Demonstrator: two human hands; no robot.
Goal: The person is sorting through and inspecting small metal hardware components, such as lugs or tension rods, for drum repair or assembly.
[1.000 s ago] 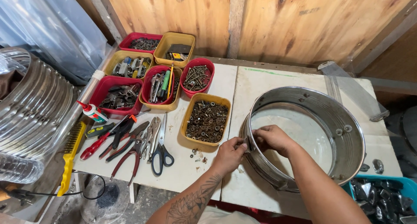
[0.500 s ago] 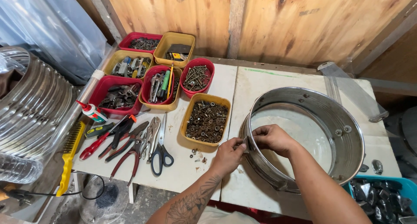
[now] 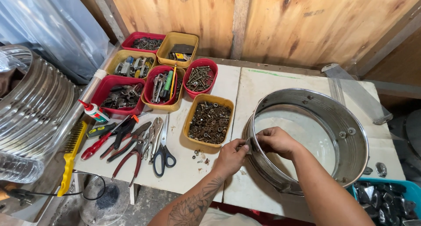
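A wide, shiny metal drum shell [image 3: 346,125] lies flat on the white table [image 3: 280,81]. My left hand [image 3: 230,156] is pressed against the outside of the shell's near-left wall, its fingers pinched on a small fitting there. My right hand [image 3: 276,140] reaches over the rim, with its fingers on the inside of the same spot. Just left of my hands stands a yellow tray of nuts and washers [image 3: 209,121], and a few loose nuts [image 3: 199,156] lie on the table beside it.
Several red and yellow trays of screws and parts [image 3: 162,72] fill the back left. Pliers and scissors [image 3: 164,153] lie in a row near the front edge, with a glue bottle [image 3: 94,112] and a yellow wire brush [image 3: 70,158]. A blue bin of dark parts [image 3: 386,199] sits at the right.
Both hands stay at the shell's near-left wall with only small finger shifts. The shell has not moved.
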